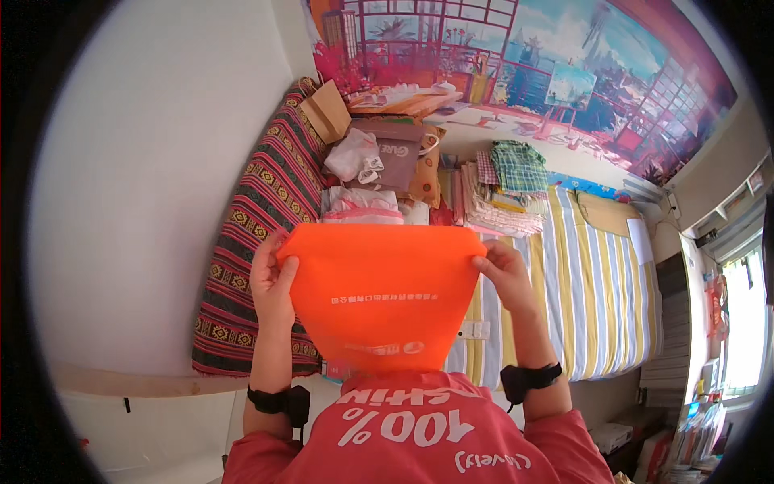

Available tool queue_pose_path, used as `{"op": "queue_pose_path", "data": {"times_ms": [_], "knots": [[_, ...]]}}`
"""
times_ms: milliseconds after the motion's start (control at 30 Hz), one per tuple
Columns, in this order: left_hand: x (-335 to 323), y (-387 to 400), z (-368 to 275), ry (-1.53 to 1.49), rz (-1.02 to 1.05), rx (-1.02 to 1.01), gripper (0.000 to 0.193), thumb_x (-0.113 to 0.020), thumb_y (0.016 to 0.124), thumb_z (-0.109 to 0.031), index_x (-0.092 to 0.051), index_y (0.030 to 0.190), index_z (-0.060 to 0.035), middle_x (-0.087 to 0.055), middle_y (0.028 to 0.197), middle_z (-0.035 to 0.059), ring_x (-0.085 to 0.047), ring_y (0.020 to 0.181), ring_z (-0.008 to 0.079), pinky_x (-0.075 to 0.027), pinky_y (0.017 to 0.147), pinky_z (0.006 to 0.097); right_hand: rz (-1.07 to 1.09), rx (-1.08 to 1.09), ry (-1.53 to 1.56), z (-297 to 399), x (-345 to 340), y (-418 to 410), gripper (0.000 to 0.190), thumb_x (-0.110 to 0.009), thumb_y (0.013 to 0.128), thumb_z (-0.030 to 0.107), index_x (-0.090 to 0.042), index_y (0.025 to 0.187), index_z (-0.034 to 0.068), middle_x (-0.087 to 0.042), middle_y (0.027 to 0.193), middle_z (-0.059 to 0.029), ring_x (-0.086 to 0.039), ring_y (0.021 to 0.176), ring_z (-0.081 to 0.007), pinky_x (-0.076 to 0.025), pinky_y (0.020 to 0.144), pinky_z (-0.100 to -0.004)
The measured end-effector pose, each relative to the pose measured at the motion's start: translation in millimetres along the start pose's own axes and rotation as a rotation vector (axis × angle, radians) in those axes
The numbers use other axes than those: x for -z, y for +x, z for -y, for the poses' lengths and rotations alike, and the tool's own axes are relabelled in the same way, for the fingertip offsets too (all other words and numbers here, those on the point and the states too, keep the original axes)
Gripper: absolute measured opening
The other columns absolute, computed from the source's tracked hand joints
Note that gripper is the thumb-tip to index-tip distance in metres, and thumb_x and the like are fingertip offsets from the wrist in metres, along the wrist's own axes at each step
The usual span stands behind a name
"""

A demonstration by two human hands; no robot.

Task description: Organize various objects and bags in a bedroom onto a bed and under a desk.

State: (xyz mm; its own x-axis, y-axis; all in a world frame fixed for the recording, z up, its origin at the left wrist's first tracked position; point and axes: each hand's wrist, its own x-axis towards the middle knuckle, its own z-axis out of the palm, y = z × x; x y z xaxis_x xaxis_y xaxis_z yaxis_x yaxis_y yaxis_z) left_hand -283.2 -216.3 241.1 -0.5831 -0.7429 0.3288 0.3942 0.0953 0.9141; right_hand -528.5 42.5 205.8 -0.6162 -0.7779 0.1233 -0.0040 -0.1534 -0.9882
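An orange fabric bag (387, 266), printed with white writing, is stretched out in front of my chest with its wide edge facing away from me. My left hand (272, 278) pinches its far left corner between thumb and fingers. At the far right corner, my right hand (505, 269) grips the bag in the same way. The wide edge is pulled taut between both hands, and the bag narrows towards my red shirt. Whether anything is inside it cannot be seen.
Beyond lies a bed with a striped sheet (580, 272), folded cloths (520, 166), a white plastic bag (354, 154), a grey-brown bag (396, 151) and a kraft paper bag (326, 112). A patterned textile (242, 242) runs along the left wall. A white switch-like item (474, 330) lies on the sheet.
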Motion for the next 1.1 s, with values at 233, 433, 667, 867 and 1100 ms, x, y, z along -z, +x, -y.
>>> {"op": "queue_pose_path", "data": {"times_ms": [233,433,667,867,1100], "knots": [[25,-5,37,-0.016,0.409,0.250,0.070,-0.071,0.081,-0.018,-0.033,0.139,-0.0053,-0.056,0.119,0.0022,-0.053,0.109,0.0138,-0.043,0.093,0.0319,-0.443,0.173,0.467,18,-31,16,0.005,-0.055,0.091,0.007,-0.057,0.095,0.006,-0.063,0.097,-0.0018,-0.059,0.085,-0.0103,-0.048,0.078,-0.0249],[26,-26,77,-0.136,0.215,0.539,0.034,-0.057,0.091,-0.013,-0.053,0.124,-0.0073,-0.060,0.106,-0.0007,-0.055,0.099,0.0110,-0.044,0.084,0.0266,-0.403,0.083,0.462,14,-7,35,0.021,-0.055,0.093,0.018,-0.057,0.110,0.006,-0.062,0.106,-0.0029,-0.058,0.096,-0.0111,-0.048,0.082,-0.0288],[28,-11,70,-0.108,-0.026,0.516,0.029,-0.051,0.096,-0.023,-0.050,0.118,-0.0056,-0.055,0.110,0.0049,-0.054,0.103,0.0183,-0.044,0.087,0.0356,0.289,-0.435,0.128,-68,17,2,0.087,-0.063,0.078,0.058,-0.029,0.143,0.010,-0.047,0.133,-0.0012,-0.048,0.118,-0.0152,-0.043,0.093,-0.0358],[41,-5,76,0.019,-0.098,0.512,0.030,-0.052,0.096,-0.025,-0.045,0.119,-0.0076,-0.058,0.099,0.0051,-0.057,0.091,0.0159,-0.047,0.078,0.0342,0.199,-0.280,0.014,-62,-15,0,0.071,-0.062,0.088,0.018,-0.020,0.145,0.008,-0.056,0.122,-0.0076,-0.056,0.106,-0.0152,-0.046,0.087,-0.0310],[37,-31,77,0.142,0.136,0.631,0.069,-0.062,0.089,-0.017,-0.024,0.146,-0.0113,-0.056,0.120,0.0119,-0.057,0.102,0.0229,-0.045,0.088,0.0402,-0.061,-0.246,0.207,-60,-8,4,0.065,-0.054,0.089,0.000,-0.023,0.145,0.009,-0.062,0.112,-0.0086,-0.060,0.096,-0.0135,-0.047,0.084,-0.0281]]}}
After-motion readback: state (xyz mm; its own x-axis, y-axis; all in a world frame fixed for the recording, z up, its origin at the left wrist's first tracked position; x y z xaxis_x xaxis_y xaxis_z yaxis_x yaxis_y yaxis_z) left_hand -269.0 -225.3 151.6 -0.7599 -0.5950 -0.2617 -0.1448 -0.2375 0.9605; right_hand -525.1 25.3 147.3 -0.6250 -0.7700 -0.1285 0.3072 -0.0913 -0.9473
